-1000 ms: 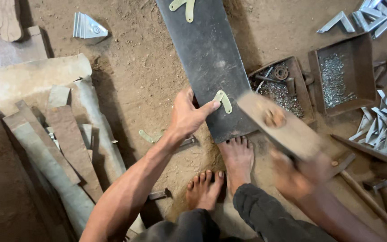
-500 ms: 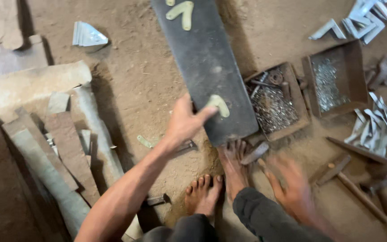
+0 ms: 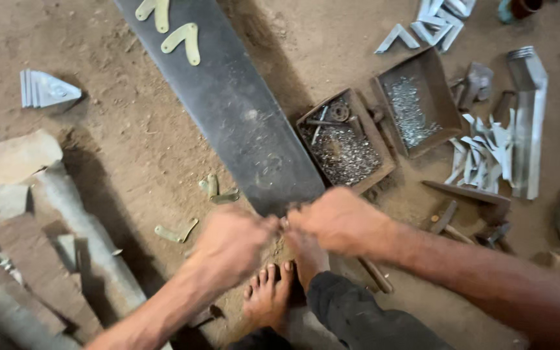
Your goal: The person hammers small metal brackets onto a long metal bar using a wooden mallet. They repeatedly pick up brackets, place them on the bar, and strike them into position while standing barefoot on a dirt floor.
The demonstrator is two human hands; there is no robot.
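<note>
The dark board (image 3: pixel 228 110) is lying slantwise on the dirt floor (image 3: pixel 124 142), its near end reaching down to both hands. The left hand (image 3: pixel 231 243) and right hand (image 3: pixel 341 220) are meeting fingertip to fingertip at that end; they are blurred, so whether they are pinching something small or gripping the board's edge, I cannot tell. Bare feet (image 3: pixel 280 285) are sitting just below the hands. Pale brackets (image 3: pixel 183 39) are lying on the board's far part, with more brackets (image 3: pixel 218 191) loose on the dirt beside it. Right of the board, a tray of nails (image 3: pixel 345 146) and a second tray (image 3: pixel 416 104) are standing side by side, metal corner pieces (image 3: pixel 481 155) piling up beyond
</note>
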